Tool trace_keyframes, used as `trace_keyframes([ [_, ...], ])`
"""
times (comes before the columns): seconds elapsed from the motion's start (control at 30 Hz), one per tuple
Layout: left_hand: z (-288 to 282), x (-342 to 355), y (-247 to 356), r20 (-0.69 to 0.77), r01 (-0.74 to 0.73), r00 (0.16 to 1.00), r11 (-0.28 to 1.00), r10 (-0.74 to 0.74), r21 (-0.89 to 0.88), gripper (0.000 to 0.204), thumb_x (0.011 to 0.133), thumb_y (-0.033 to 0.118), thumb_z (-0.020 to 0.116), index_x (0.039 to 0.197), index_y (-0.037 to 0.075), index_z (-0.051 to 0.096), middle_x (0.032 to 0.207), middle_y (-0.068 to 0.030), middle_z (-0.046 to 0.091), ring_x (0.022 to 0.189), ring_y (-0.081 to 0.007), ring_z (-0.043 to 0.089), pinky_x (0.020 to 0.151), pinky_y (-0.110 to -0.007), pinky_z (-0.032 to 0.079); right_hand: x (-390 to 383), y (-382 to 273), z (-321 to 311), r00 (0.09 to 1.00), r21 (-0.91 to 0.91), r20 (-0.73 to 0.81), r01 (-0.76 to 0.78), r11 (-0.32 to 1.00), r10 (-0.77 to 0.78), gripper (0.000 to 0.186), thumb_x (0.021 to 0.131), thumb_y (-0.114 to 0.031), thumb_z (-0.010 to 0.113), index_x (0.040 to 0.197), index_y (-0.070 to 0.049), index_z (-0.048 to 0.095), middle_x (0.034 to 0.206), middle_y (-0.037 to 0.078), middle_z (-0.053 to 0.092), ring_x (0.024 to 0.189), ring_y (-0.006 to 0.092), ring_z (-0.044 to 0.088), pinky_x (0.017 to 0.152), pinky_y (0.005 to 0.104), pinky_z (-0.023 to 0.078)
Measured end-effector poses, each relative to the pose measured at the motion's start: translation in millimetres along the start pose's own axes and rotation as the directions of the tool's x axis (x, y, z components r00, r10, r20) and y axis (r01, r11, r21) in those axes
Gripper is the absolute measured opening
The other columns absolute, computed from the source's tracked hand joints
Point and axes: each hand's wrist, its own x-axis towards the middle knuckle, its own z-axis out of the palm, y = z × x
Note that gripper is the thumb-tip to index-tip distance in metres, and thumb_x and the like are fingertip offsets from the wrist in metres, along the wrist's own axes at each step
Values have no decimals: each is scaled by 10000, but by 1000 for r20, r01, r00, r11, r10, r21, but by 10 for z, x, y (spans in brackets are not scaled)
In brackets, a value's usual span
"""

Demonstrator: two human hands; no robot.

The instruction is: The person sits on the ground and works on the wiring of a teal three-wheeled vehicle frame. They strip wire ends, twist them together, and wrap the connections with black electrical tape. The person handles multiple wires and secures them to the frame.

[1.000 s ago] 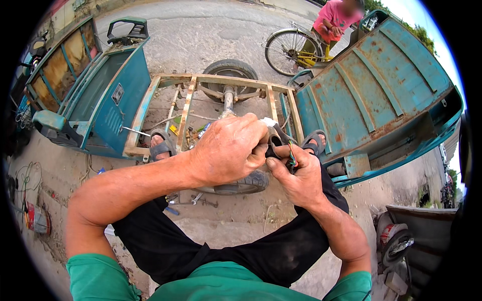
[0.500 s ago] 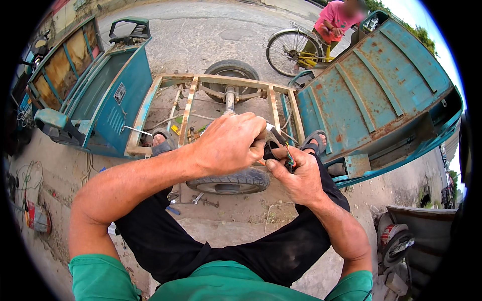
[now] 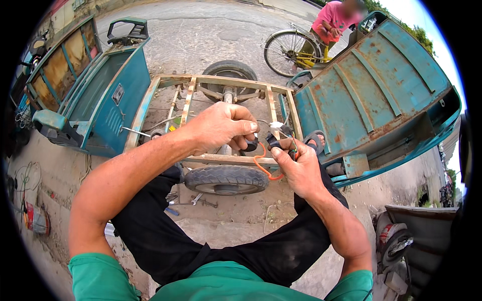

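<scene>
My left hand (image 3: 226, 128) is closed, its fingertips pinching a small black rounded piece (image 3: 251, 144) whose kind I cannot make out. An orange wire (image 3: 261, 161) loops from beside that piece down toward my right hand (image 3: 301, 168). The right hand is closed around a bundle of thin coloured wires (image 3: 295, 150), with a black part (image 3: 273, 141) sticking out past the thumb. Just above it shows a white connector (image 3: 276, 125). Both hands are apart, over the near side of a bare metal vehicle frame (image 3: 221, 79).
One wheel (image 3: 228, 180) lies below my hands, another wheel (image 3: 232, 70) beyond the frame. A teal body panel (image 3: 120, 103) stands left, a rusty teal cargo bed (image 3: 371, 85) right. Wrenches (image 3: 197, 199) lie on the ground. A person in pink (image 3: 331, 22) stands by a bicycle (image 3: 293, 52).
My hands have drawn apart, the left moving slightly left with the black piece. The orange wire now hangs in a visible loop between them, and the white connector shows more fully.
</scene>
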Motion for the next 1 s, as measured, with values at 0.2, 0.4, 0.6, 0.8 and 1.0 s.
trace_keyframes([
  [0.2,340,-82,-47,-11,-54,998,987,57,150,303,971,272,723,1082,-10,715,847,-46,692,739,-100,649,652,-268,535,48,92,21,997,18,-75,-30,999,31,247,990,-245,687,1059,-9,662,696,-36,570,579,28,485,479,225,427],
  [0.4,423,-19,-154,-97,-31,994,990,44,135,320,952,278,749,1005,-24,662,810,-61,678,697,-97,623,604,-263,504,66,124,77,996,-161,-64,48,986,-59,271,971,-239,702,1059,13,653,724,-25,557,628,42,497,536,253,427],
  [0.6,423,28,-259,-147,-73,984,975,105,208,238,929,190,725,927,-7,590,801,-64,647,694,-91,599,590,-275,490,40,127,171,987,-249,-5,152,956,-158,362,928,-247,724,1106,45,607,735,97,566,673,153,538,621,348,478],
  [0.8,403,7,-208,-202,-77,968,942,149,326,193,839,120,699,896,-6,565,803,-43,601,738,-88,581,586,-284,472,20,96,129,986,-329,83,165,930,-145,426,897,-249,697,1172,50,567,750,80,545,688,164,528,638,351,457],
  [1.0,299,-5,-162,-178,-115,964,916,196,384,184,856,111,700,912,-7,569,839,-31,610,789,-91,593,665,-291,498,-18,164,7,992,154,92,74,985,-89,370,944,-190,526,1250,16,495,859,51,564,708,111,460,659,288,425],
])
